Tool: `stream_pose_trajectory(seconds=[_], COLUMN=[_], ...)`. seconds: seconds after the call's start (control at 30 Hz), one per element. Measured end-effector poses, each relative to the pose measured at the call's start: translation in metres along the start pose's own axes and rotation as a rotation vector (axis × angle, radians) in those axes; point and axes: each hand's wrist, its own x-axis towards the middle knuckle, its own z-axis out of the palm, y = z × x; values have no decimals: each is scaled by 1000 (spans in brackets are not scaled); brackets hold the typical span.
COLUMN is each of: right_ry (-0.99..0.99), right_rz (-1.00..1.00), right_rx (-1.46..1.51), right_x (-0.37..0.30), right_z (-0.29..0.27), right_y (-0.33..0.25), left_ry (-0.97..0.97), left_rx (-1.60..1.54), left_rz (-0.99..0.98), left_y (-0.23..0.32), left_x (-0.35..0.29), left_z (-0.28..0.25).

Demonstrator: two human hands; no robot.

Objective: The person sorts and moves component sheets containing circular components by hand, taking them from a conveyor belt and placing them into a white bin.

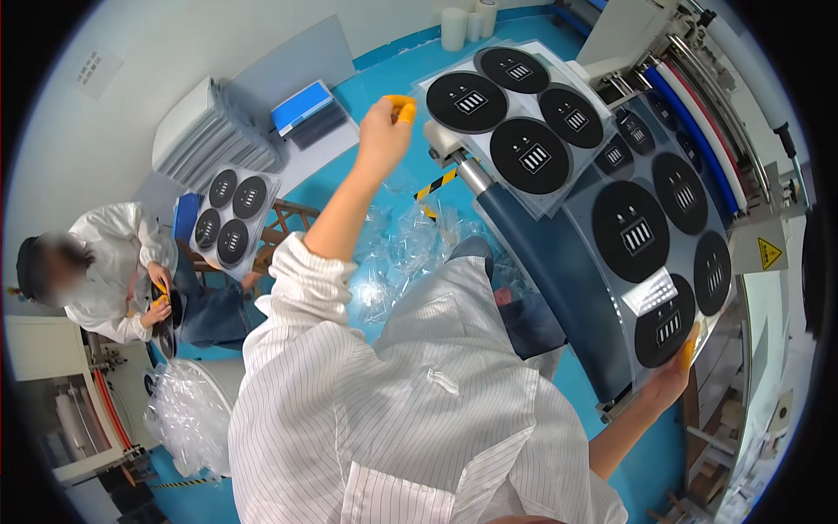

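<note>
My left hand (pixel 384 131), with orange finger cots, is raised over the blue floor, its fingertips pinched on what looks like a thin clear film (pixel 400 179) hanging below it. My right hand (pixel 674 377) grips the near edge of a clear sheet carrying several black discs (pixel 650 244), which lies on the dark blue belt (pixel 559 271) of a machine. Another sheet of black discs (pixel 515 105) lies further along the belt, overlapping the first.
Crumpled clear film (pixel 410 244) lies piled on the blue floor. At left a seated co-worker (pixel 113 271) handles a black disc beside a stack of disc sheets (pixel 229 217). Machine rollers (pixel 698 105) run along the right. A bag of plastic film (pixel 188 410) sits lower left.
</note>
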Motion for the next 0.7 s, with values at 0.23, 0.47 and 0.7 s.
stream_pose_trajectory(seconds=[0.23,0.47,0.7], right_ry=[-32,19,58], right_rz=[4,41,-29], right_rx=[61,4,-42], right_x=[-7,-16,-25], right_z=[-54,-34,-5], right_y=[-7,-1,9], left_ry=[16,112,-185], left_rx=[259,30,-1114], left_rz=[-156,-36,-406], left_y=[-35,-12,-1], left_x=[34,43,65], left_z=[-1,0,9])
